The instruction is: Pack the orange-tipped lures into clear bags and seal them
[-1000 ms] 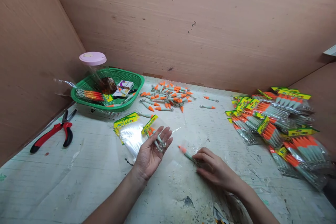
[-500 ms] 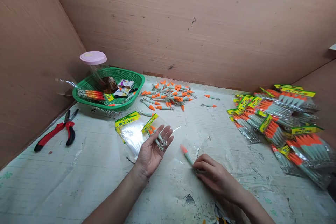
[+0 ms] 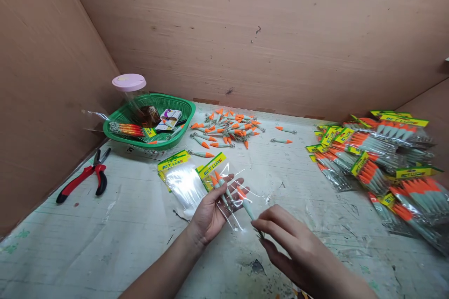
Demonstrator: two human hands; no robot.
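Note:
My left hand (image 3: 215, 208) holds up a clear plastic bag (image 3: 235, 168) with a yellow and green header card (image 3: 212, 164), its thumb pressed on the front and its fingers behind. Two orange-tipped, pale green squid lures (image 3: 219, 189) lie in this bag. Between the fingertips of my right hand (image 3: 286, 233) is another fishing lure (image 3: 247, 204), gripped near its hook end, its orange tip at the bag's open end. Whether the tip is inside the plastic I cannot tell. Left of the bag lies a stack of flat, clear header bags (image 3: 182, 182).
A heap of loose lures (image 3: 228, 128) lies toward the back wall. Filled lure packs (image 3: 379, 159) are piled at the right. A green basket (image 3: 191, 112) with a pink-lidded jar (image 3: 129, 82) stands at the back left, and red-handled pliers (image 3: 79, 182) lie before it.
My right hand has brought its lure up and left to the bag. My left hand has moved slightly right, the bag now tilted and raised toward the lure. The view has shifted a little.

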